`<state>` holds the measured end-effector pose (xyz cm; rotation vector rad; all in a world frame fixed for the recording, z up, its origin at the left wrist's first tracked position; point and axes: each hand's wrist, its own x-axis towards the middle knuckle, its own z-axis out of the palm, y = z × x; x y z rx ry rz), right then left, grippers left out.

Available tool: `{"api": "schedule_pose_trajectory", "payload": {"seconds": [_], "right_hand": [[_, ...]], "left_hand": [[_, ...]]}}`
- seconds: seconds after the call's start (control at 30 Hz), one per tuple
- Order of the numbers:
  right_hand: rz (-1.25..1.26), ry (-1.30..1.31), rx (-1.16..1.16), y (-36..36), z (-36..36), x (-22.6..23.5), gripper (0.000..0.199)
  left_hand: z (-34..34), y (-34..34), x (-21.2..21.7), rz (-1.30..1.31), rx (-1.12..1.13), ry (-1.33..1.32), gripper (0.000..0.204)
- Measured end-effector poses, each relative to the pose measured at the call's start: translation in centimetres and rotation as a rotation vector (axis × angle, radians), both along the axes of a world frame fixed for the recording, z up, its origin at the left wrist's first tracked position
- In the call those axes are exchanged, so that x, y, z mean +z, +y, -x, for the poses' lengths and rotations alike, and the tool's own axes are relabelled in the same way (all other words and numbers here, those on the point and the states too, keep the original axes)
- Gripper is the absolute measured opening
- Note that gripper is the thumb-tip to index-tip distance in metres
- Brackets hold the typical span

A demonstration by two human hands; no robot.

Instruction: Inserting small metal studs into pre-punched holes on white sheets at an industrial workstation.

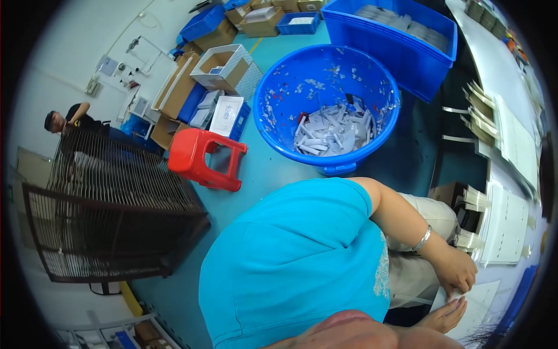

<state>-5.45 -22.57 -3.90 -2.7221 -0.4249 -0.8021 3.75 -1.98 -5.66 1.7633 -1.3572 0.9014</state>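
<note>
White paper sheet (pixel 485 294) lay at the table's (pixel 494 70) near edge, lower right. The left hand (pixel 459 270), a silver bangle (pixel 422 238) on its wrist, pressed fingertips on the sheet, clasping nothing. The right hand (pixel 444 317) rested flat and released beside it. A blue tub (pixel 325 107) of paper scraps stood behind, near a red stool (pixel 203 157).
</note>
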Motion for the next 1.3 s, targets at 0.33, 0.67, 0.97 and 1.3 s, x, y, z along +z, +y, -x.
{"api": "schedule_pose_trajectory", "payload": {"seconds": [0.33,0.67,0.97,1.3], "right_hand": [[0.023,0.013,-0.042,0.4,0.2,-0.1,0.035],[0.062,0.028,-0.044,-0.8,-0.1,-0.7,0.037],[0.025,0.04,-0.072,-0.1,0.5,-0.2,0.039],[-0.019,0.066,-0.114,2.4,1.8,1.6,0.036]], "left_hand": [[-0.2,-0.5,-0.8,0.075,-0.006,-0.053,0.047],[0.4,0.2,-0.3,-0.084,0.053,0.008,0.05],[0.0,-0.4,-1.3,0.013,0.026,-0.02,0.046],[0.2,-0.1,-1.3,0.019,0.045,-0.06,0.042]]}}
